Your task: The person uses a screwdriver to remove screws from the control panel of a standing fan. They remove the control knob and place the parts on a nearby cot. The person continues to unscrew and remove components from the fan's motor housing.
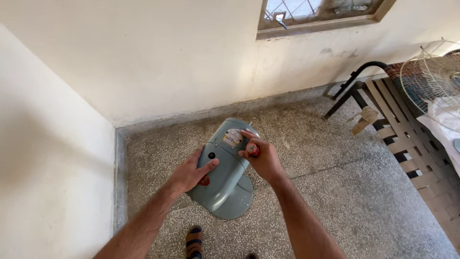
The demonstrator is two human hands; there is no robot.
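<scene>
Resting tilted on the speckled floor (335, 192) near the wall corner, the grey-blue fan housing (225, 168) is bearing a pale shield-shaped label (232, 137) while the left hand (189, 173) is lying spread against its left flank and the right hand (262, 158) is pinching a red-handled screwdriver (252, 149) just right of that label.

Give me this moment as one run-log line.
left hand: flat on grey-blue motor housing | right hand: grips red-handled tool at housing's top | housing: on speckled floor
</scene>
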